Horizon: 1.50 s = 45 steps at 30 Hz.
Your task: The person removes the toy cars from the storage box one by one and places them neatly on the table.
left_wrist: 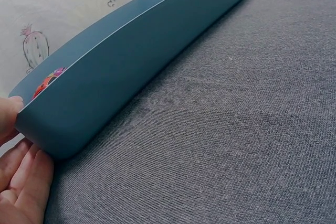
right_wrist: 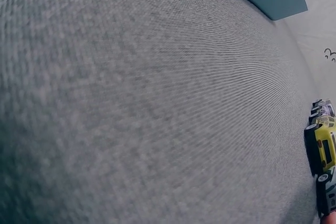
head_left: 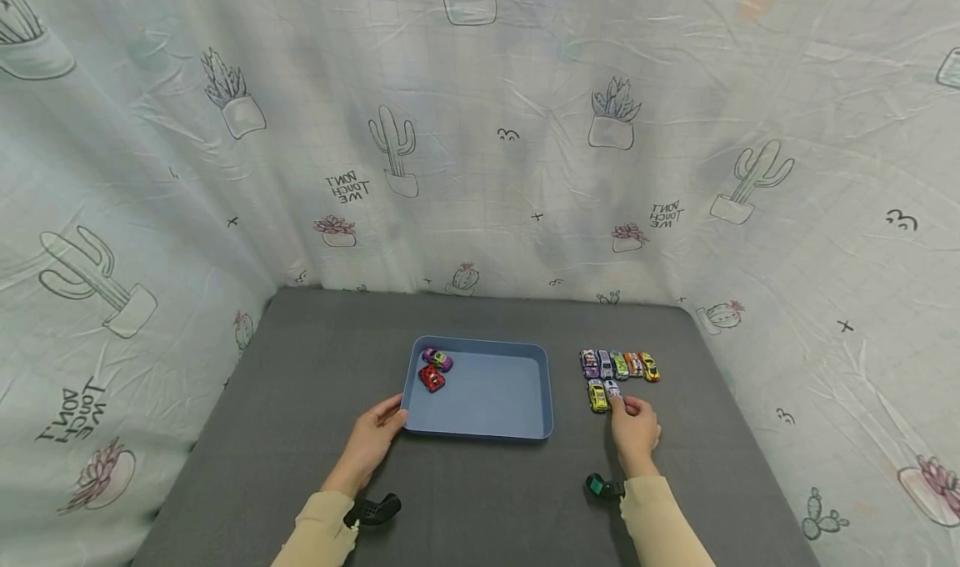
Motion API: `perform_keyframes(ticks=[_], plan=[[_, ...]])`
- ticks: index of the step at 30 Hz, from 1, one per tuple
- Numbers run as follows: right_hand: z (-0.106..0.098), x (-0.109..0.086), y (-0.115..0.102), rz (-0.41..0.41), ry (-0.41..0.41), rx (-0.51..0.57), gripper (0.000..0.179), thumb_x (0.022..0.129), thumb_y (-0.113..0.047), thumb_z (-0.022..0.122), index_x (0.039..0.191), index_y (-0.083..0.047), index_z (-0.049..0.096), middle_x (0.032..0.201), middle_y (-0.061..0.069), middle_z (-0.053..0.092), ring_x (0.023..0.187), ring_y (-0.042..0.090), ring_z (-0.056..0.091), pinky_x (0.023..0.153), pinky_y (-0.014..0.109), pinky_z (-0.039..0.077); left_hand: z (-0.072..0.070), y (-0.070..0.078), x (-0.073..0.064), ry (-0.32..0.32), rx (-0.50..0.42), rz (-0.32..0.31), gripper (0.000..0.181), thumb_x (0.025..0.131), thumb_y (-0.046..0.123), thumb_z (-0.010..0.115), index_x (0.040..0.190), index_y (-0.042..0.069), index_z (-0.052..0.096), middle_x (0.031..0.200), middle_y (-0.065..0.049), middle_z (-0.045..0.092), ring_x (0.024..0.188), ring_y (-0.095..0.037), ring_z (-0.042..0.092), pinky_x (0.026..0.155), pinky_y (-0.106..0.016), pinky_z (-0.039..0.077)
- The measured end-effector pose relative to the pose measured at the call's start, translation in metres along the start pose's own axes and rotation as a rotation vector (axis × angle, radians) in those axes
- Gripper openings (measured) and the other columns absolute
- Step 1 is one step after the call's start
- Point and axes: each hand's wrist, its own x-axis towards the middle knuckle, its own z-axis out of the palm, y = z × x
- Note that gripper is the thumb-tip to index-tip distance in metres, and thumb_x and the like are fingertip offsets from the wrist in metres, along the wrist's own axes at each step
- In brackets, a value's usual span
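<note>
My left hand [head_left: 369, 442] grips the near left corner of a shallow blue tray [head_left: 498, 392], thumb at the rim and fingers against the outer wall [left_wrist: 105, 87]. Inside, near the tray's left end, lie a red toy car [head_left: 431, 378] and a purple toy car [head_left: 438, 359]. To the right of the tray, my right hand [head_left: 636, 434] pinches the near end of a white toy car [head_left: 612, 388]. That car sits beside a yellow toy car [head_left: 597, 396]; in the right wrist view only a fingertip [right_wrist: 329, 219] shows at the edge.
Behind these two cars stands a side-by-side row of several toy cars, from a purple one [head_left: 590, 363] to a yellow and red one [head_left: 650, 368]. Grey cloth [head_left: 480, 500] covers the table. A cactus-print curtain [head_left: 510, 192] encloses its back and sides.
</note>
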Motion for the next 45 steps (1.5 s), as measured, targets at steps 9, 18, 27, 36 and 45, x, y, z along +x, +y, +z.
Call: perform_keyframes(ticks=[9, 18, 27, 36, 45], plan=[[-0.002, 0.001, 0.0, -0.001, -0.006, 0.007, 0.034, 0.095, -0.028, 0.057, 0.114, 0.0, 0.059, 0.103, 0.017, 0.056, 0.103, 0.037, 0.039, 0.09, 0.053, 0.027, 0.0, 0.001, -0.001, -0.008, 0.02, 0.009, 0.05, 0.098, 0.028, 0.059, 0.143, 0.009, 0.047, 0.139, -0.015, 0.051, 0.127, -0.028, 0.048, 0.105, -0.049, 0.038], [-0.003, 0.001, -0.001, 0.042, -0.01, 0.029, 0.041, 0.097, -0.034, 0.054, 0.119, 0.0, 0.058, 0.107, 0.017, 0.056, 0.104, 0.035, 0.042, 0.085, 0.049, 0.032, 0.001, 0.001, 0.001, -0.004, 0.013, 0.005, 0.048, 0.098, 0.026, 0.059, 0.143, 0.01, 0.048, 0.138, -0.014, 0.052, 0.127, -0.028, 0.048, 0.105, -0.048, 0.038], [-0.01, -0.001, -0.01, -0.063, -0.054, 0.182, 0.055, 0.098, -0.046, 0.052, 0.124, 0.002, 0.052, 0.11, 0.017, 0.053, 0.095, 0.026, 0.049, 0.073, 0.034, 0.041, -0.001, 0.002, 0.0, -0.006, 0.02, 0.004, 0.047, 0.099, 0.023, 0.057, 0.143, 0.009, 0.047, 0.139, -0.015, 0.052, 0.127, -0.028, 0.047, 0.105, -0.048, 0.038], [-0.01, -0.02, -0.056, -0.254, -0.164, 0.181, 0.054, 0.092, -0.045, 0.063, 0.124, -0.002, 0.057, 0.112, 0.013, 0.061, 0.092, 0.018, 0.051, 0.067, 0.016, 0.04, -0.001, 0.002, -0.001, -0.005, 0.016, 0.005, 0.047, 0.1, 0.022, 0.057, 0.143, 0.008, 0.047, 0.139, -0.015, 0.052, 0.127, -0.029, 0.048, 0.105, -0.048, 0.039], [0.01, -0.037, -0.082, -0.335, -0.285, 0.193, 0.058, 0.086, -0.048, 0.071, 0.126, -0.01, 0.057, 0.12, 0.013, 0.059, 0.104, 0.028, 0.054, 0.085, 0.04, 0.044, 0.0, 0.001, -0.001, -0.003, 0.017, 0.005, 0.048, 0.099, 0.023, 0.058, 0.143, 0.008, 0.047, 0.138, -0.015, 0.052, 0.127, -0.028, 0.048, 0.105, -0.047, 0.039]])
